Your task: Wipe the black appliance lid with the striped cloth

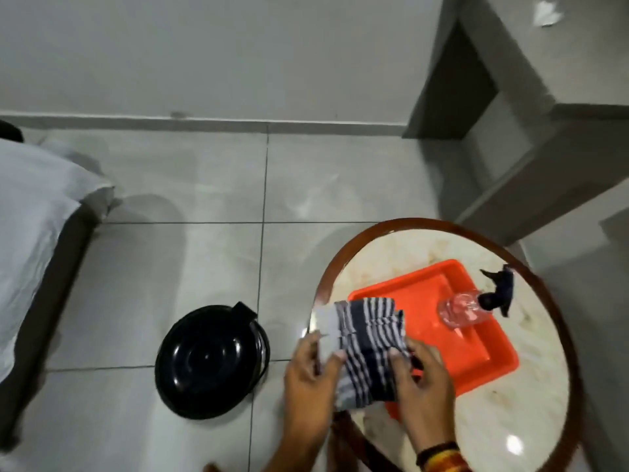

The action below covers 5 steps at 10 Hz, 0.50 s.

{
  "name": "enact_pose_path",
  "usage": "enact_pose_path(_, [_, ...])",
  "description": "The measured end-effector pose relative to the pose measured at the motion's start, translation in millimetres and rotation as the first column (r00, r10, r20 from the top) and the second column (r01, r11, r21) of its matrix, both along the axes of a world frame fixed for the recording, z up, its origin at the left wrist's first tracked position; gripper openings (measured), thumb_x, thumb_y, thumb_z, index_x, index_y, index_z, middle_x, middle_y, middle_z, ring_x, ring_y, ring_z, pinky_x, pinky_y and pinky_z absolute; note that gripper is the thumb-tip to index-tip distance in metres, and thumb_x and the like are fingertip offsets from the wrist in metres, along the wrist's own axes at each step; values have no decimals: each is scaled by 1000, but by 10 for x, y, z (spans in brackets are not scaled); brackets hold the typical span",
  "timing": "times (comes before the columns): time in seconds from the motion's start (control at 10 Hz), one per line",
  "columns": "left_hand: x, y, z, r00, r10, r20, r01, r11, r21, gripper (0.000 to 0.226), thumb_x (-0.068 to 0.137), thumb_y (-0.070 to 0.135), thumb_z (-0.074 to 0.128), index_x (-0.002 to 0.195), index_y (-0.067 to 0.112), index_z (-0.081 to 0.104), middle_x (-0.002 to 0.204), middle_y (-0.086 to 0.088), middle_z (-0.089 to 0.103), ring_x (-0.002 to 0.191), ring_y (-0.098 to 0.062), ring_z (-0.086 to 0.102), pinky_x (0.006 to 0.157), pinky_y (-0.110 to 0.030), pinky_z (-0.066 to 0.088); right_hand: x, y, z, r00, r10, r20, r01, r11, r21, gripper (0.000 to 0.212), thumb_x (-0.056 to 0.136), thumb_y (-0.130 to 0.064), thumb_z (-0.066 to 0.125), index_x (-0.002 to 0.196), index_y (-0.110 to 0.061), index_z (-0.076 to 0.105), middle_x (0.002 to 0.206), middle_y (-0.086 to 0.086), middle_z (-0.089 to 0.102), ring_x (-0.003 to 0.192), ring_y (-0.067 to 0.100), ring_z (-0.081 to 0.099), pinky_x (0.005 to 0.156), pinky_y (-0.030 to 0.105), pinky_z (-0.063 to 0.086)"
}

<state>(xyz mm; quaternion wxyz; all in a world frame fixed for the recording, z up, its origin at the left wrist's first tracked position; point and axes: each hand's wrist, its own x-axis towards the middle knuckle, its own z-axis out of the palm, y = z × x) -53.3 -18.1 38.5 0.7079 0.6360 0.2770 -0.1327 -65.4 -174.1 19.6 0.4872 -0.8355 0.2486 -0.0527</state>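
Note:
The striped cloth [369,349], navy with white stripes and a grey edge, is held up over the left edge of the round table. My left hand [311,376] grips its left side and my right hand [422,379] grips its right side. The black appliance lid [209,361], round and glossy with a tab at its top, lies on the tiled floor to the left of both hands, apart from the cloth.
A round marble-topped table [531,386] with a wooden rim carries an orange tray [476,352]. A clear spray bottle [468,310] with a dark trigger lies on the tray. A bed with a white sheet [34,233] stands at the left. A grey built-in unit [510,131] rises behind the table.

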Motion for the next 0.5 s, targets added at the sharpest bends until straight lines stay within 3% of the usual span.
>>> enact_pose_path(0.1, [34,-647,-25,998,-61,-12,60,998,-31,30,97,10,68,113,36,65,104,8,78,91,-8,77,79,-33,65,59,-546,-115,996,-38,-75,40,999,30,23,99,0,67,104,-21,74,103,9,76,100,29,70,94,42,57])
enact_pose_path(0.2, [36,-1036,-180,992,-124,-11,124,992,29,32,97,13,64,120,36,64,113,14,73,99,-1,70,96,-36,60,170,-810,-347,991,-9,-131,15,999,38,21,99,2,65,112,-8,77,105,9,77,102,28,71,100,47,57])
enact_pose_path(0.3, [24,-1092,-244,991,-133,-7,133,984,116,39,96,17,62,128,39,62,120,12,71,108,-7,68,98,-40,59,327,-925,-551,975,74,-209,-69,997,29,31,97,7,63,124,-3,75,111,11,77,109,27,70,106,42,54])
enact_pose_path(0.4, [72,-892,-23,989,-121,81,103,975,199,37,98,8,62,127,31,63,117,2,73,106,-15,71,91,-26,58,497,-946,-553,938,172,-300,-208,974,-91,51,99,2,61,148,-8,59,148,16,64,137,32,59,118,38,43])
enact_pose_path(0.5, [77,-568,295,936,-317,149,215,856,471,32,102,31,55,128,50,53,125,8,73,104,-5,71,90,-25,57,428,-846,-292,917,158,-366,-255,938,-236,60,107,-18,51,164,-17,35,171,9,36,156,28,37,130,37,29])
